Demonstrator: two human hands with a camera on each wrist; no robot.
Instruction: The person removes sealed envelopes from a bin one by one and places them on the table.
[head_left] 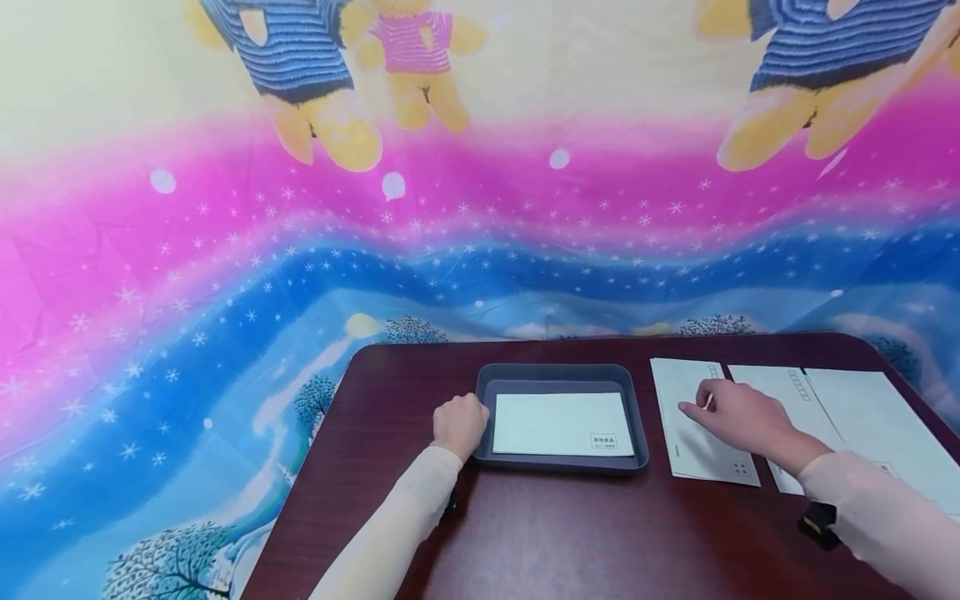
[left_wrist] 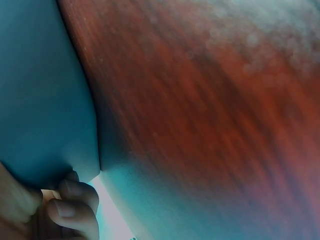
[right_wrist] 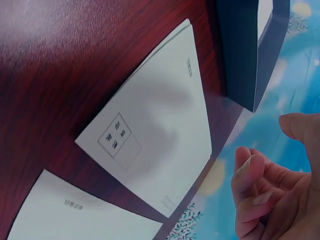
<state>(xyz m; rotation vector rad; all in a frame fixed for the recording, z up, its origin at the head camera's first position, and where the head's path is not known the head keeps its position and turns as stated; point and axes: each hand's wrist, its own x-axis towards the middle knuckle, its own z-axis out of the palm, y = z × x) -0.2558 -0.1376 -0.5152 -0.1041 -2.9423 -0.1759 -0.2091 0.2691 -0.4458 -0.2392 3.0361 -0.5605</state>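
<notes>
A dark grey tray sits near the middle of the dark red tabletop, and one white envelope lies flat inside it, its printed box at the tray's 4 o'clock corner. The left hand rests at the tray's 9 o'clock edge with its fingers curled against the tray's wall. At the tray's 3 o'clock, a second envelope lies flat on the tabletop. The right hand hovers over it, fingers loosely curled, thumb apart and holding nothing. Further toward 3 o'clock, more envelopes lie overlapping. A bright printed cloth hangs behind.
</notes>
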